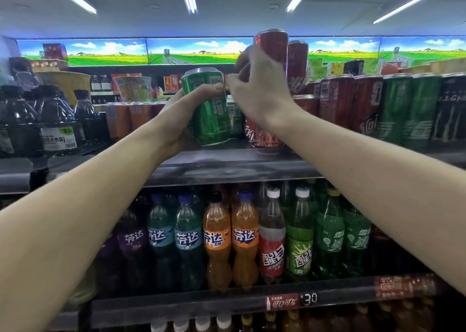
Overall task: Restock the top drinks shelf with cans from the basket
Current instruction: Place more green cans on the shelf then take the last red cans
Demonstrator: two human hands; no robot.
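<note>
Reaching up with both bare forearms, the person works at the front edge of the top shelf (227, 165). Left hand (184, 120) wraps a green can (208, 107) from the left side and behind, thumb across the front near the can's top; the can is tilted a bit, its base just above or barely on the shelf's front edge, can't tell which. Right hand (257, 89) is raised higher, back of hand to the viewer, fingers curled round a red can (273, 47) held well above the shelf, top of the can level with the landscape banner (100, 52); fingertips are hidden behind the can and blurred. Right wrist covers part of a red can standing on the shelf (262, 132), just right of the green one. Further toward the shelf's right end stand tall slim cans (378, 107), red, then green, then black, labels smeared by motion blur. Toward the left end, dark big bottles (58, 122) and orange cans (126, 118), partly hidden by the left arm. Lower shelf (201, 304) carries soda bottles (232, 238), purple, blue, orange, red, green; price strip reads 30. No basket in view. Both elbows are cut off by the frame's bottom corners.
</note>
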